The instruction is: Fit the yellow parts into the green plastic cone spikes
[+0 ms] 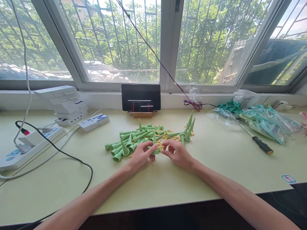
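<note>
My left hand (141, 155) is closed around a green plastic watering spike (154, 138), its pointed tip upward, just above the table's middle. My right hand (177, 154) comes in from the other side with thumb and fingers pinched together beside small yellow plastic pieces (160, 147) at that spike. The fingertips hide exactly what the right hand grips. Behind my hands lies a heap of green watering spikes (141, 135), several lying flat and some pointing up. Loose yellow pieces (176, 138) are scattered among them. A few spikes (189, 130) stand upright at the heap's right.
A dark tablet (141, 92) and a phone (143, 106) stand by the window. To the left are stacked white boxes (68, 103) and a power strip (35, 150) with cables. At right lie a screwdriver (262, 145), green bagged items (266, 121) and another person's fingers (304, 125).
</note>
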Available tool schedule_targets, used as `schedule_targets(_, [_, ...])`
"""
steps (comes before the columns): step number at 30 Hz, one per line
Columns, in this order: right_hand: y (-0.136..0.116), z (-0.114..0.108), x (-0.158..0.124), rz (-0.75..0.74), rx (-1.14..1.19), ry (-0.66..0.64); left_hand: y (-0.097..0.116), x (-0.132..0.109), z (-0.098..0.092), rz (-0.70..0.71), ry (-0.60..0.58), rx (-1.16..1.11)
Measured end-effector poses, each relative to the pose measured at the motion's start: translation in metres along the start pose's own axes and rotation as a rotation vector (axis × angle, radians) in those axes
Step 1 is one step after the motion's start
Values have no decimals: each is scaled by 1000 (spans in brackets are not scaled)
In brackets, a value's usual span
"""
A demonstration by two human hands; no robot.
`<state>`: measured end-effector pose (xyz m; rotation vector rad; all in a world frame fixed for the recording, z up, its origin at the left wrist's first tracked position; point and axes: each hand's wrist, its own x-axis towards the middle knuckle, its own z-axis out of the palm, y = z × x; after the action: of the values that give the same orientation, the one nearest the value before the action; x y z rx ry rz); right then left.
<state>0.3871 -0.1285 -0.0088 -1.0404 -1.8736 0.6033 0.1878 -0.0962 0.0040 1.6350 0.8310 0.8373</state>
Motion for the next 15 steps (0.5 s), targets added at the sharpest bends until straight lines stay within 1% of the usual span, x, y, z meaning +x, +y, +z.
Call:
schedule_targets(9, [2,1,0,-19,-25,12,2,-1,0,4,-22,46])
schedule_targets(15, [6,1,-1,-43,-44,-2,5,-3,1,34,-48,90])
